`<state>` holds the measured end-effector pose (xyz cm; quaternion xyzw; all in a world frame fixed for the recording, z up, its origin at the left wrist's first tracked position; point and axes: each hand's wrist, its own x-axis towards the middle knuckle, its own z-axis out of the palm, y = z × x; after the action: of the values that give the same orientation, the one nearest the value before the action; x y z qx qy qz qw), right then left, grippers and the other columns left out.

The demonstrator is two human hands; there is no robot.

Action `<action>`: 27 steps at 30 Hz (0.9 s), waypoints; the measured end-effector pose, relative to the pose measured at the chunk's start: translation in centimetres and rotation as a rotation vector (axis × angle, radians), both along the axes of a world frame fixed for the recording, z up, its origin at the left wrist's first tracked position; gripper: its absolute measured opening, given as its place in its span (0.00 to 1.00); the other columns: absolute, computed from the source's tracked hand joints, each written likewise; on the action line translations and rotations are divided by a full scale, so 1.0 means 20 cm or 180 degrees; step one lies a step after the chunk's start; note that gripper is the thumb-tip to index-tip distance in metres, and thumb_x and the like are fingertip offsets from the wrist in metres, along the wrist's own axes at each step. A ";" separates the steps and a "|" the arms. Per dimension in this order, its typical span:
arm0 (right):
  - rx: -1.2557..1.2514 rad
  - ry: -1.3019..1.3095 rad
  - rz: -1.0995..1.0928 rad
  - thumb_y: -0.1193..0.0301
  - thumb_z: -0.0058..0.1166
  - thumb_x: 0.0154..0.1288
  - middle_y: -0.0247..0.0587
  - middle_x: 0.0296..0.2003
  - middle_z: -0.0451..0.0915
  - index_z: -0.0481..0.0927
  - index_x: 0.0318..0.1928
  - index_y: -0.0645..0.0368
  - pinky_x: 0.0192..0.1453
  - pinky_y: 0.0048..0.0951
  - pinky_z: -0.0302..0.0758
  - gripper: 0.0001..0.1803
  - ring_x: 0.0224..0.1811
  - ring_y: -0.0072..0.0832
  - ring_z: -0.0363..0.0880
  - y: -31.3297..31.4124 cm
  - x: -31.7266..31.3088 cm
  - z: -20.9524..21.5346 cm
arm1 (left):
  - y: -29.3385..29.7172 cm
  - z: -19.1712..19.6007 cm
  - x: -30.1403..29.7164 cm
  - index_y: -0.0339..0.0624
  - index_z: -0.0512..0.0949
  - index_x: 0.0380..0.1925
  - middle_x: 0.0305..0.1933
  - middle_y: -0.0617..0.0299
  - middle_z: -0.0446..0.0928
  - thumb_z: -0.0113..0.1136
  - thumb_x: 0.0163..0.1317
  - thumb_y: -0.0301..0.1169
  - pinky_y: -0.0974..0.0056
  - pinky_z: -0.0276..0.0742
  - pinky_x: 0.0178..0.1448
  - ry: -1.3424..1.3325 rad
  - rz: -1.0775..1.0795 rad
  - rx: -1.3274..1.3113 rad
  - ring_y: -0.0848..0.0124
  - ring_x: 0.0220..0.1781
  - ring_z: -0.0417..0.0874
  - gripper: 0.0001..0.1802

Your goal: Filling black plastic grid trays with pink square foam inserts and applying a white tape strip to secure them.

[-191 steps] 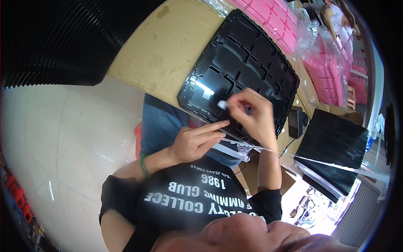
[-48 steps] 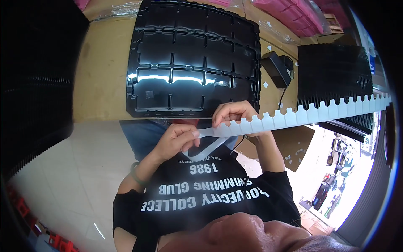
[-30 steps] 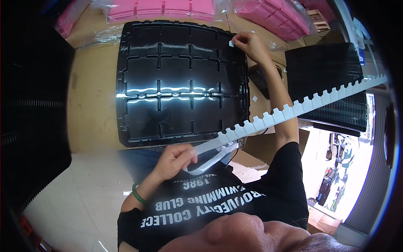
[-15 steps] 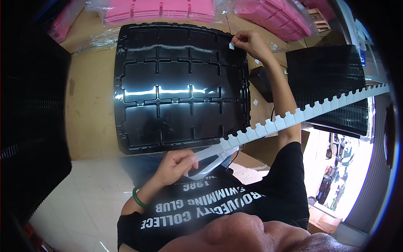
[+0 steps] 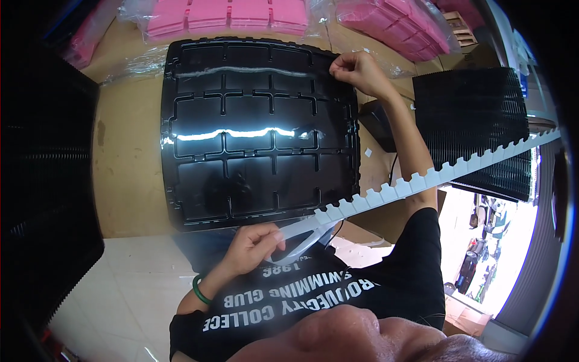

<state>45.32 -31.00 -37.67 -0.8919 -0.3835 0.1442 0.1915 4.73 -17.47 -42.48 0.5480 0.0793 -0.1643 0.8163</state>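
While black tray [image 5: 259, 169] rests on tan tabletop [image 5: 123, 163] | pale floor [image 5: 126, 289] shows

I'm in a workshop, by the look of it. Big ridged black piles [image 5: 48, 157] stand on my left, and another black pile [image 5: 470, 108] is on my right. Pink stacks [image 5: 247, 18] in clear plastic [image 5: 316, 17] sit past my big black tray [image 5: 265, 166] on the long brown table [image 5: 126, 163]. The floor [image 5: 126, 289] is pale and shiny.
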 end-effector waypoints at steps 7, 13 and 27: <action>0.0917 0.0304 -0.0327 0.70 0.63 0.63 0.32 0.28 0.83 0.85 0.37 0.65 0.40 0.24 0.76 0.09 0.31 0.18 0.78 -0.13 -0.09 -0.02 | -0.01 0.00 0.01 0.38 0.82 0.30 0.19 0.70 0.72 0.53 0.73 0.35 0.72 0.66 0.28 -0.0022 -0.0079 0.0128 0.83 0.21 0.71 0.16; 0.1174 0.0476 -0.1154 0.71 0.60 0.66 0.27 0.30 0.80 0.82 0.41 0.63 0.37 0.21 0.73 0.08 0.32 0.15 0.75 -0.72 -0.44 0.13 | -0.15 0.01 0.12 0.38 0.83 0.42 0.27 0.61 0.78 0.53 0.73 0.36 0.67 0.73 0.34 -0.0612 -0.0830 0.0271 0.75 0.28 0.78 0.14; 0.1359 -0.1268 -0.2058 0.77 0.59 0.67 0.43 0.40 0.86 0.86 0.47 0.63 0.48 0.24 0.78 0.10 0.40 0.25 0.83 -1.05 -1.08 0.43 | 0.19 0.59 0.57 0.41 0.79 0.54 0.53 0.50 0.82 0.62 0.61 0.27 0.56 0.82 0.54 -0.3062 -0.0190 0.3657 0.53 0.51 0.84 0.19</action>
<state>23.64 -51.96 -29.08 -0.9169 -0.1351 -0.1806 0.3292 16.04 -13.63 -30.69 0.9012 -0.2279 0.1386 0.3415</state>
